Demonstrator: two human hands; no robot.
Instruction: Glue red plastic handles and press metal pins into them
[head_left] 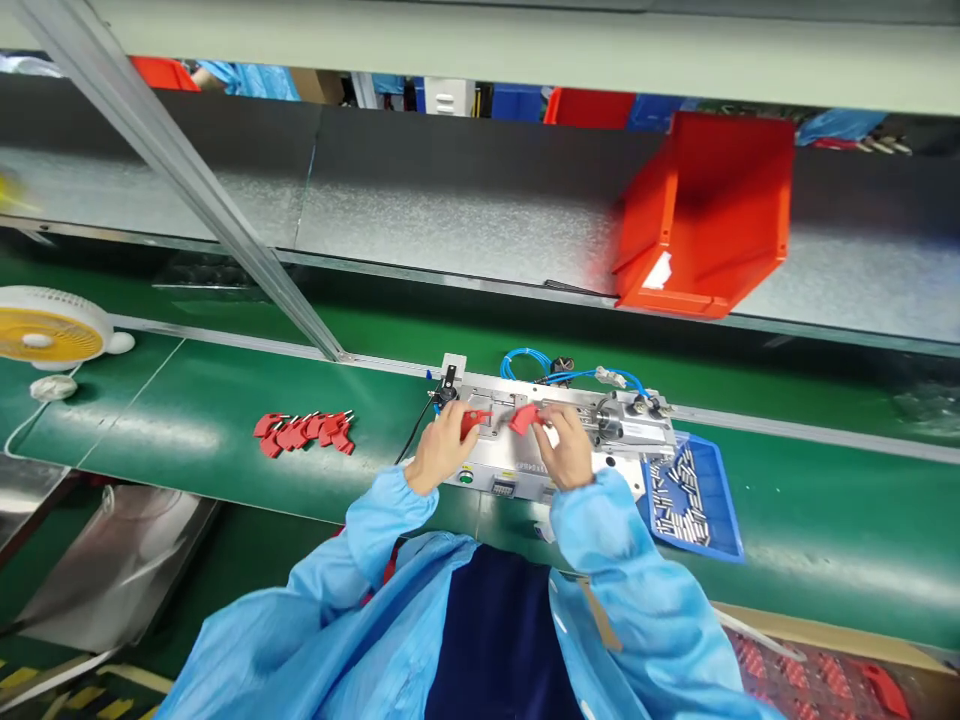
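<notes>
My left hand (442, 445) is closed on a red plastic handle (472, 422), over the left half of a silver metal fixture (536, 460). In my right hand (564, 442) is a second red plastic piece (523, 419), pinched by the fingers above the middle of the fixture. The two red pieces are apart from each other. A metal cylinder (610, 423) sits on the fixture's right side, and a green button (466, 477) is on its front. To the left, several red handles with metal shafts (304, 432) lie in a row on the green bench.
A blue tray (731, 535) with small metal pins (682, 505) stands right of the fixture. Blue air hoses (517, 362) run behind it. An orange-red bin (645, 240) sits on the shelf above. A fan (56, 325) is at far left, and a slanted metal post (202, 205) rises at left.
</notes>
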